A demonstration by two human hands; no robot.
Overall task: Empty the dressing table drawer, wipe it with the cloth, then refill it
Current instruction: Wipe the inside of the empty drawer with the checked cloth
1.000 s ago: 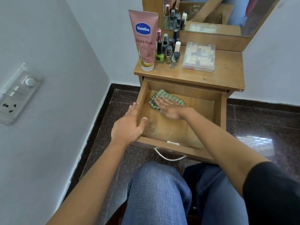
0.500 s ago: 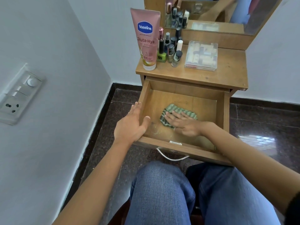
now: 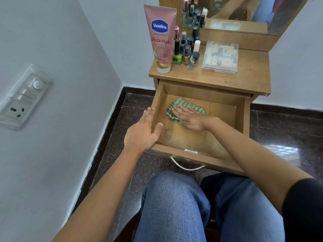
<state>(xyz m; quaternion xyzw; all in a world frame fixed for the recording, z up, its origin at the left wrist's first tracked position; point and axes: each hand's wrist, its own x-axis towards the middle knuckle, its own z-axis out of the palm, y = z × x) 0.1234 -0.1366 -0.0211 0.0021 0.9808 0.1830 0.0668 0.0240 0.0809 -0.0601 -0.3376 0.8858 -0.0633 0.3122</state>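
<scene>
Drawer is open; clock is taken from its centre, 12 = away from the person. Cloth w/ R hand flat on it fills the floor at 10–11. R forearm crosses over the front-R corner at 4–5. L hand sits over the L wall at 8, thumb inside. Free floor: 1–3 out to the R wall, plus a strip at 6–7 along the front.

Tabletop overhangs the back edge at 12. On top, lotion tube, nail polish bottles and clear box crowd L and mid; R end is bare.

Wall is close at 9, w/ a narrow floor gap. Knees are just under the handle at 6.
</scene>
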